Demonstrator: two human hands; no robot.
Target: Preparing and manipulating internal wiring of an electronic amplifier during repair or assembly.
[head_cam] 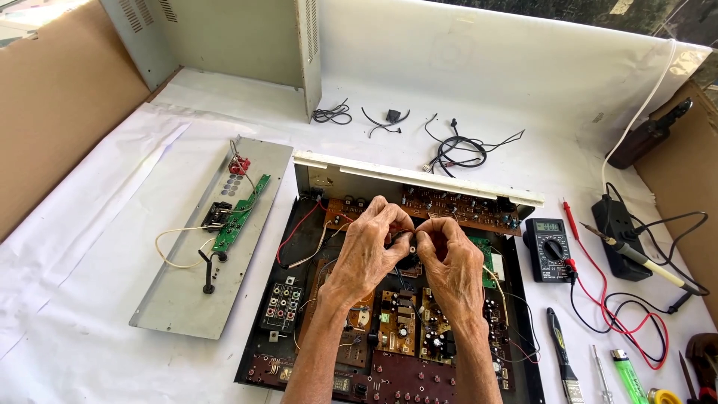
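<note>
Your left hand (366,247) and right hand (449,254): both pinched shut on 1 small black part (404,239), held between your fingertips above the open amplifier case (258,352). Multimeter (547,249) just right of the case; soldering iron (647,263) further right.

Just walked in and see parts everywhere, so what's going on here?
A person has both hands over an opened amplifier chassis. The left hand and right hand pinch a small black part between their fingertips, above the circuit boards. A removed metal panel lies to the left; a multimeter and soldering iron sit to the right.
</note>
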